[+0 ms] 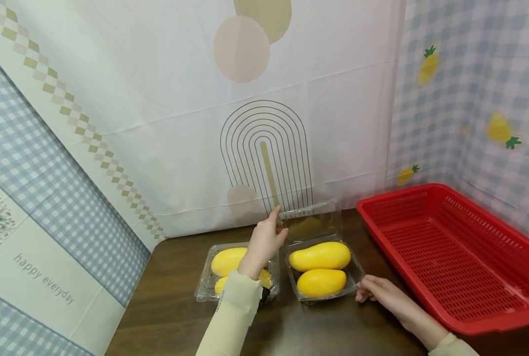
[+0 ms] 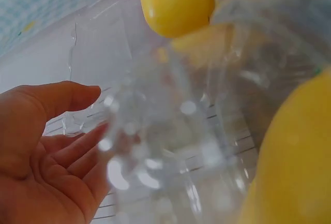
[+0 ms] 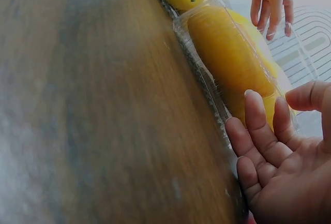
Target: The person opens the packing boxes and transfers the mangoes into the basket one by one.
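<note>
Two yellow mangoes (image 1: 320, 255) lie in a clear plastic clamshell box (image 1: 355, 271), its lid (image 1: 314, 226) raised against the wall. My left hand (image 1: 266, 240) reaches to the lid's left edge, thumb and fingers spread apart. At the box's front right corner, my right hand (image 1: 382, 291) pinches the rim between thumb and fingers; the right wrist view shows its fingertips (image 3: 251, 100) close along the outer side. Left of this box sits a second clear box (image 1: 206, 297) with a mango (image 1: 226, 262) and more yellow fruit, partly hidden behind my left forearm.
A big red plastic basket (image 1: 451, 267) with a slotted floor stands on the right of the brown wooden table (image 1: 162, 301). White and blue-checked cloth (image 1: 180, 163) hangs behind the table.
</note>
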`<state>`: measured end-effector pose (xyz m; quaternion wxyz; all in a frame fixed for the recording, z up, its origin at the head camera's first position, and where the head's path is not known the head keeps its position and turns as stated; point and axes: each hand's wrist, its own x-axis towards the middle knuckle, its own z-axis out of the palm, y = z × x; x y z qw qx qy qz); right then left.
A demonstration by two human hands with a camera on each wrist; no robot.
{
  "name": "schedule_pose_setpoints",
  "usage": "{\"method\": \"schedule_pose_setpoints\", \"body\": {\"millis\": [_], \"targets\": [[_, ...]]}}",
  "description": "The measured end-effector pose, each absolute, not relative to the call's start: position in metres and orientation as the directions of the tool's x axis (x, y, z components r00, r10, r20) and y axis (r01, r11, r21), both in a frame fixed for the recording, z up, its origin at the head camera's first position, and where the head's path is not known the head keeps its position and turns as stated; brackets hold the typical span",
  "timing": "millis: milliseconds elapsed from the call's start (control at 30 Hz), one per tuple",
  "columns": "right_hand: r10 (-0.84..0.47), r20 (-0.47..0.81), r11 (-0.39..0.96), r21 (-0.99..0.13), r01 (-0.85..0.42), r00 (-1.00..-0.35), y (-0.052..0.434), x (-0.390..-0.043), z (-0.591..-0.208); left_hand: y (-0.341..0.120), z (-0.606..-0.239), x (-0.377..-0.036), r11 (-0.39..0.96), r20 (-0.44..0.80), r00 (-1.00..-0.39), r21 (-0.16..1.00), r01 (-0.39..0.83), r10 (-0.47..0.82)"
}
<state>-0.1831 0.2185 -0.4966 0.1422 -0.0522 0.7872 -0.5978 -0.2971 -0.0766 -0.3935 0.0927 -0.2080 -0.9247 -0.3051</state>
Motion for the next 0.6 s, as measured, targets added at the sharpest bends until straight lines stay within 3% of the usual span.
{"method": "schedule_pose_setpoints", "body": {"millis": [300, 600], "targets": [[-0.265, -0.148, 0.271, -0.960, 0.073, -0.953, 0.2188, -0.1840, -0.4975, -0.0771, -0.3971, -0.2984, 0.711, 0.172, -0.940, 0.618, 0.337, 0.296], [-0.280, -0.146, 0.265, -0.962, 0.069, -0.949, 0.2204, -0.1845, -0.4969, -0.0746, -0.4002, -0.3005, 0.743, 0.054, -0.956, 0.617, 0.260, 0.289]]}}
